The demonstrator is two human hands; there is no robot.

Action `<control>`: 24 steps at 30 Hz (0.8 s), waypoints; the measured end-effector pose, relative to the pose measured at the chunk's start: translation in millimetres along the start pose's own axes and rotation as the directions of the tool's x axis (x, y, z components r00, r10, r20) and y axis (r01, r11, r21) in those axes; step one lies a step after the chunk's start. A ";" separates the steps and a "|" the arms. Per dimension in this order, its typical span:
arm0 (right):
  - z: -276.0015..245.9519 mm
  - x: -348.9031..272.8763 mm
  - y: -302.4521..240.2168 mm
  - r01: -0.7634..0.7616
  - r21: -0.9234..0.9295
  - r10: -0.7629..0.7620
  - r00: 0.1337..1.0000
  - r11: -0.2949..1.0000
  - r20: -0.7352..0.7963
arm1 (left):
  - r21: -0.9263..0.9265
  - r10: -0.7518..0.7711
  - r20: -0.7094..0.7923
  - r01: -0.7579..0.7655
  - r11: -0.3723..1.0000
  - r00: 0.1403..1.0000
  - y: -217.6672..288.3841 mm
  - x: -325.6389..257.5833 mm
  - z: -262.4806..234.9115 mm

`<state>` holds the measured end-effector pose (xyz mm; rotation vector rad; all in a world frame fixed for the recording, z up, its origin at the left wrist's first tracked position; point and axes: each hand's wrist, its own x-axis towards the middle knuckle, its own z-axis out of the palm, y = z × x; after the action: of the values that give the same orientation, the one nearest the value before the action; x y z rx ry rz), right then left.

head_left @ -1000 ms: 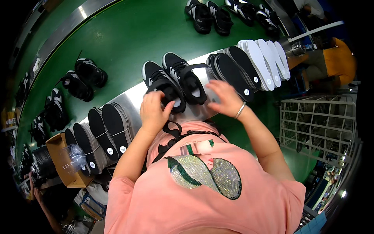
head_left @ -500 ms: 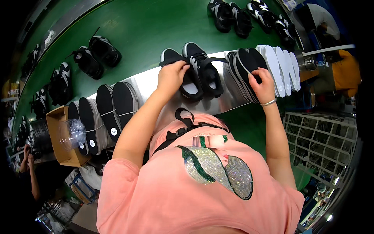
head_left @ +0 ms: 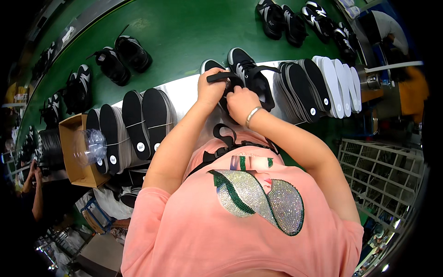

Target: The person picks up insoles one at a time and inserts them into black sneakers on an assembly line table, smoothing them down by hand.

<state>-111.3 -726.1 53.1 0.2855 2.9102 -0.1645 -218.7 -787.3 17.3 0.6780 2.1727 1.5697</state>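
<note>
A black sneaker with a grey toe (head_left: 211,64) lies on the metal plate, its toe pointing away from me. My left hand (head_left: 212,88) is closed on its upper, beside the raised black tongue (head_left: 224,76). Over the same shoe's opening, my right hand (head_left: 243,104) has its fingers curled round a dark insole, mostly hidden by the hand and the shoe. The matching sneaker (head_left: 241,60) touches it on the right, its strap sticking out sideways. Stacks of black insoles (head_left: 299,87) stand to the right of the pair, with white insoles (head_left: 328,85) beyond them.
Tied bundles of black insoles (head_left: 134,120) stand at left, beside a cardboard box (head_left: 76,171) and a clear plastic bottle (head_left: 90,147). More sneakers (head_left: 110,67) sit on the green surface (head_left: 180,37). A wire rack (head_left: 378,171) stands at lower right. Another person's hands (head_left: 34,173) show far left.
My right hand has left the black insole stack, where it pinched an insole's edge, and moved left to the sneaker's opening. My left hand stays on that shoe, and its tongue now stands raised.
</note>
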 end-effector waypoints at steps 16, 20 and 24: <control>-9.1 -9.0 -1.2 0.115 -0.051 -0.114 0.993 0.992 0.019 | 0.062 -0.025 -0.060 0.028 0.998 0.998 1.0 -5.9 -1.1; 5.9 13.4 1.8 0.030 0.002 -0.030 0.984 1.000 0.174 | 0.075 -0.040 -0.039 0.042 0.996 0.998 0.1 -6.6 -3.1; 0.1 34.4 2.1 -0.016 0.004 0.013 0.910 1.000 0.415 | 0.053 -0.056 -0.025 0.057 0.997 0.998 -1.5 -8.2 -6.7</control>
<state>-143.8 -718.0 45.2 0.2389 2.4832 -0.2059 -216.0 -797.6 18.1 0.6118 2.2381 1.5029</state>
